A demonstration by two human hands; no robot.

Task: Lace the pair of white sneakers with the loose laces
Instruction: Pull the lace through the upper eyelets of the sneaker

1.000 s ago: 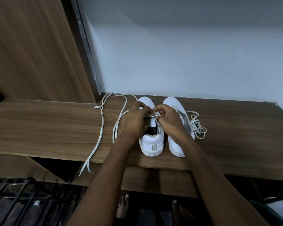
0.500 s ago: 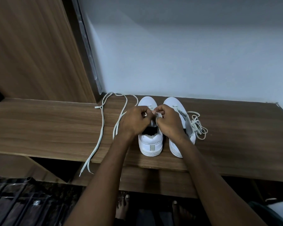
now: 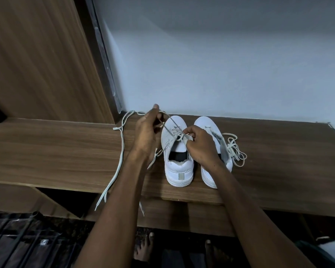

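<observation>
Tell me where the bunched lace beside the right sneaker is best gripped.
Probably at an outer loop of the bunched lace, coming from the right and above. The loops lie loose on the wooden shelf, clear of the right sneaker, while the right hand blocks the left side.

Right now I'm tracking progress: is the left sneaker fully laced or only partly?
Only partly. The left sneaker has lace crossings near the toe only; its lace is pulled up by the left hand.

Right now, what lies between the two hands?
In the head view, a taut stretch of white lace runs from the left hand to the right hand, over the left white sneaker.
</observation>
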